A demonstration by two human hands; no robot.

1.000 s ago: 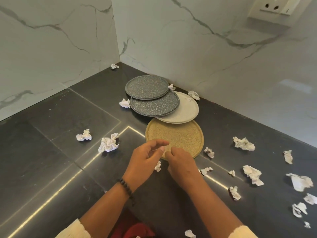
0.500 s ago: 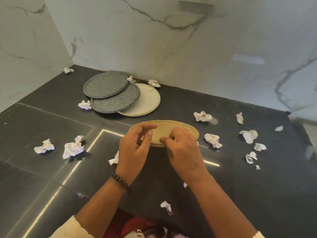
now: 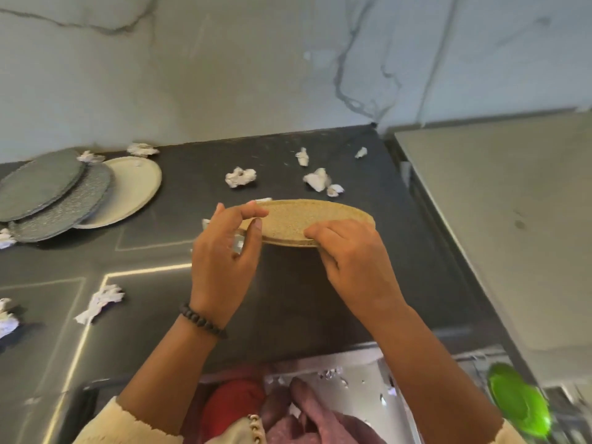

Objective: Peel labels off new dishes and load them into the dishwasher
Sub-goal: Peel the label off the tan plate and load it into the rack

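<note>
A round tan speckled plate is held level above the dark counter, between both hands. My right hand grips its near right rim, thumb on top. My left hand holds the near left rim between thumb and fingers. At the left, two grey speckled plates lie overlapped on a cream plate. A bright green plate shows at the bottom right, in what looks like a rack.
Several crumpled white label scraps lie scattered over the counter, some near the wall, some at the left. A marble wall stands behind. A pale steel surface fills the right side. A shiny open door sits below.
The tan plate has come up off the counter and moved right, away from the stack, with both hands on it. The view has swung right, revealing the green plate.
</note>
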